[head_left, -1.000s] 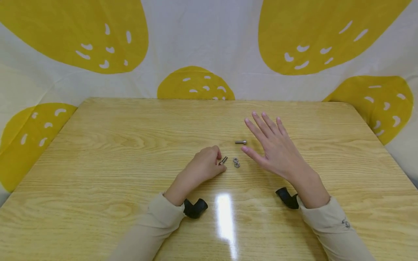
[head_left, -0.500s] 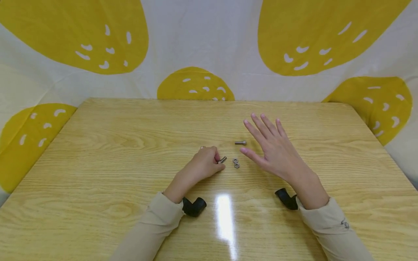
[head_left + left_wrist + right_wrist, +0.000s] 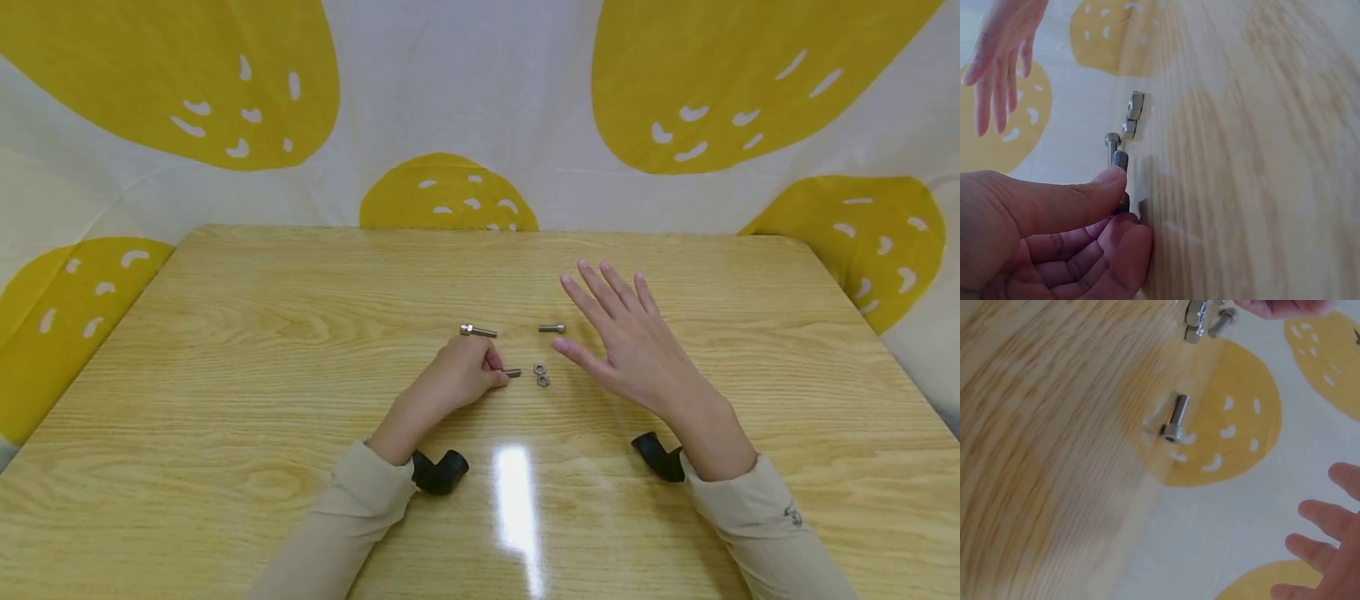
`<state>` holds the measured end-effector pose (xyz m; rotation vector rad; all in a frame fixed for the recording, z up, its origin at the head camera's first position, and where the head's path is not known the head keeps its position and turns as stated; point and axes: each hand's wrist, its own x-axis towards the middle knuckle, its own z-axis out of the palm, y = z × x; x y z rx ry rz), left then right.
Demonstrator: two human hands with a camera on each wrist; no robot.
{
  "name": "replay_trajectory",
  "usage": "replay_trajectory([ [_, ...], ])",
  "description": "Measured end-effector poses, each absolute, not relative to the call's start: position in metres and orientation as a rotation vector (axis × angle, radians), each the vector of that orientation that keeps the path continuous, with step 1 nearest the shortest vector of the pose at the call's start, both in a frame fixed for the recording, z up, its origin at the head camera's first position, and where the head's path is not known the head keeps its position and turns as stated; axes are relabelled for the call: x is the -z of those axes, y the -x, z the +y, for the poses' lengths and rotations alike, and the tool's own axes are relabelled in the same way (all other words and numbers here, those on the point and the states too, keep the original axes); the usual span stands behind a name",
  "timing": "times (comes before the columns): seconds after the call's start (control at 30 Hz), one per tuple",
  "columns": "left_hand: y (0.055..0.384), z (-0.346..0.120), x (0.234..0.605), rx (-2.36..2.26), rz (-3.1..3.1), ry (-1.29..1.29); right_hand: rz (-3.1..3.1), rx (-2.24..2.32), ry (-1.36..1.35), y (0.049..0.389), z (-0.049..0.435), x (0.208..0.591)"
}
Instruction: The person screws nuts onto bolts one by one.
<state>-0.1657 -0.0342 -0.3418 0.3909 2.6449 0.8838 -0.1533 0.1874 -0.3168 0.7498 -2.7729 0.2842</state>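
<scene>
My left hand (image 3: 463,372) pinches a steel bolt (image 3: 512,372) between thumb and fingers, close above the table. Its threaded end (image 3: 1120,159) points away from the hand; the curled fingers hide the rest. Just beyond the left knuckles lies a longer-looking bolt (image 3: 480,332), with what appears to be a nut close to its head. Another socket-head bolt (image 3: 552,328) lies near the right thumb. Two hex nuts (image 3: 542,375) sit touching, just right of the pinched bolt. The right hand (image 3: 637,350) holds nothing, its fingers spread and straight.
The wood-grain table (image 3: 300,292) ends at a cloth (image 3: 465,83) printed with yellow shapes. A black curved piece (image 3: 441,472) is at the left cuff and a similar one (image 3: 658,457) at the right. A bright reflection lies on the near tabletop.
The left hand has shifted slightly left and nearer, uncovering the bolt beyond its knuckles. The pinched bolt has turned from slanting to nearly level across the head view. The right hand stays almost still.
</scene>
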Motion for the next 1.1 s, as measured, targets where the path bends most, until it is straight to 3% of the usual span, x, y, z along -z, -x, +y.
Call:
replay_trajectory([
  [0.63,0.175,-0.070,0.307,-1.339,2.559,-0.324,-2.643,-0.424,-0.911,0.154,0.181,0.322],
  [1.1,0.168,-0.090,0.274,-1.650,2.470,-0.386,-3.028,-0.554,-1.004,0.143,0.156,0.337],
])
